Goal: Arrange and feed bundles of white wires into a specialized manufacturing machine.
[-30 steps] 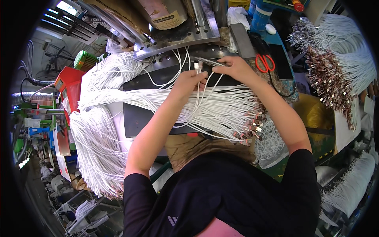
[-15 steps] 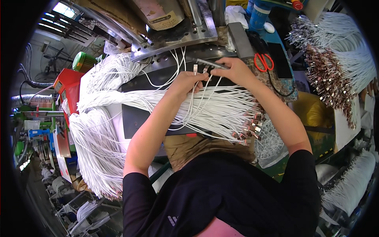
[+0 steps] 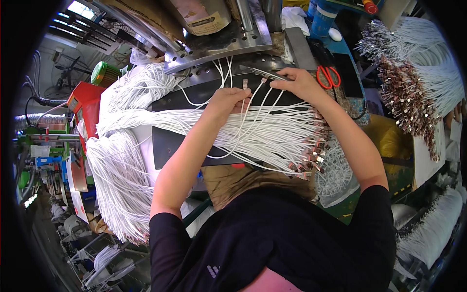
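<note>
My left hand (image 3: 229, 101) is closed, pinching a white cable just below its metal connector (image 3: 245, 83), which sticks up past the fingertips. To its right, my right hand (image 3: 302, 86) grips one end of a narrow grey strip (image 3: 265, 72). A cable with a metal connector (image 3: 264, 80) hangs at the strip's lower edge; whether it is fixed there I cannot tell. Under both hands a thick bundle of white cables (image 3: 262, 131) spreads rightward over a black mat (image 3: 170, 146). Coppery and silver connectors (image 3: 311, 158) gather at the bundle's right end.
Red-handled scissors (image 3: 329, 77) lie right of my right hand. A perforated metal plate (image 3: 219, 51) stands behind the mat. More white cable bundles (image 3: 119, 180) lie at the left. A bag of small clear pieces (image 3: 334, 173) sits at the lower right, and cables (image 3: 408, 87) hang at far right.
My right hand has moved right with the strip, widening the gap to my left hand. My left hand stays nearly in place, still pinching the cable by its connector.
</note>
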{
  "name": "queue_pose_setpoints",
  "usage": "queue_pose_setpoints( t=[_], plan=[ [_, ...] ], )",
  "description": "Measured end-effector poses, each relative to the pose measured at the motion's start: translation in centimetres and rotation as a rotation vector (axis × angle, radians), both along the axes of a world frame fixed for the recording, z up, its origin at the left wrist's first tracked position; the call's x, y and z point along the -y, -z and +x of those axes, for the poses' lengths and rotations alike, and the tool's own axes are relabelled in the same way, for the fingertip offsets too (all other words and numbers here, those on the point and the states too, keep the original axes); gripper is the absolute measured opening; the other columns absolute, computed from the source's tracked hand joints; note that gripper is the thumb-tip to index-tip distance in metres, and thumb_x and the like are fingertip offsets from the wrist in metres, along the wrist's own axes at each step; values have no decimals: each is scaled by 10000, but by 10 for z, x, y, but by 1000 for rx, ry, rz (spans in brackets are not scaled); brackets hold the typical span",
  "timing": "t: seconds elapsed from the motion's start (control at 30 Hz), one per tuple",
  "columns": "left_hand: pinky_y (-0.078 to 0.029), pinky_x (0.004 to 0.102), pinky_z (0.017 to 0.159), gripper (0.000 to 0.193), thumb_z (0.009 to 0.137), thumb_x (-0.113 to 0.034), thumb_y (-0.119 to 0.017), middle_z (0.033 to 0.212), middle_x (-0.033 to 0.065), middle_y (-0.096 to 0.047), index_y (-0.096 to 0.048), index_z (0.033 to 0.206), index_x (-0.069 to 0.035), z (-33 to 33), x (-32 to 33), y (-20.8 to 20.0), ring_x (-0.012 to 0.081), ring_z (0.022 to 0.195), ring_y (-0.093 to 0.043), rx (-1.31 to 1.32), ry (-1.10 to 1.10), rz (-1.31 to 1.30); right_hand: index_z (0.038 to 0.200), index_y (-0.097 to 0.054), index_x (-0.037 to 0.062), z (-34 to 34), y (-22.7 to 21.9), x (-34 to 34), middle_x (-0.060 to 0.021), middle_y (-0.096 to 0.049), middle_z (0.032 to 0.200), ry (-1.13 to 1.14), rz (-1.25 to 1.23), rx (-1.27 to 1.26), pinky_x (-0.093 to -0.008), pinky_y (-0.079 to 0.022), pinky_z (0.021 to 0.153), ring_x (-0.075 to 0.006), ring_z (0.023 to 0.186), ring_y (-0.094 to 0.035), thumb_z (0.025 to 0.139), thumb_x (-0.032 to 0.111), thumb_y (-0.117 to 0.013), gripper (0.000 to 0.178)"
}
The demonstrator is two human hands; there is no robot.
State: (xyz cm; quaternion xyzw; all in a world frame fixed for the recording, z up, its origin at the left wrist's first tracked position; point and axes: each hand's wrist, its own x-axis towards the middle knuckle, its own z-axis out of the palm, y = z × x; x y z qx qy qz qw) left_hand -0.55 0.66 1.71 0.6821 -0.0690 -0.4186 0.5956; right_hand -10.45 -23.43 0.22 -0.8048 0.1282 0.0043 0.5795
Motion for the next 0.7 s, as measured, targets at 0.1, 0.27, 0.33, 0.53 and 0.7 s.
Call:
queue_pose_setpoints(
  t=[0.1, 0.27, 0.33, 0.53, 0.7],
  plan=[
    [-459, 226, 578, 260, 941, -263, -712, 735, 7, -647, -723, 967, -4, 6, -3, 3, 92, 604, -568, 25, 72, 20, 1093, -708, 3, -3, 0, 2, -61, -714, 876, -58, 14, 15, -272, -475, 715, -117, 779, -629, 817, 309, -817, 427],
    [-470, 219, 590, 249, 944, -245, -700, 738, 5, -648, -729, 933, 2, 11, 1, 1, 90, 618, -580, 18, 184, 85, 1074, -728, 39, -8, -7, -5, -56, -719, 870, -134, -30, -21, -286, -474, 712, -128, 778, -629, 790, 340, -836, 427],
    [-469, 216, 590, 248, 945, -240, -697, 737, 2, -646, -730, 923, 5, 8, 3, -2, 87, 623, -581, 15, 196, 102, 1077, -728, 47, -10, -14, -8, -62, -723, 878, -171, -26, 25, -294, -478, 721, -133, 787, -637, 792, 351, -833, 429],
    [-518, 358, 601, 286, 942, -302, -683, 735, 98, -677, -740, 921, -23, 0, 3, -17, 257, 624, -645, 831, 346, 477, 1074, -718, 57, -11, -28, -11, -127, -713, 958, -182, -265, -87, -367, -505, 779, -246, 866, -672, 853, 341, -763, 363],
    [-537, 483, 650, 380, 949, -408, -619, 779, 183, -697, -727, 886, -50, 44, 19, -26, 395, 721, -676, 1682, -39, 355, 1141, -671, 56, 43, -9, -12, -171, -686, 1067, -76, -829, 507, -374, -510, 833, -294, 996, -654, 917, 244, -680, 293]
  ],
)
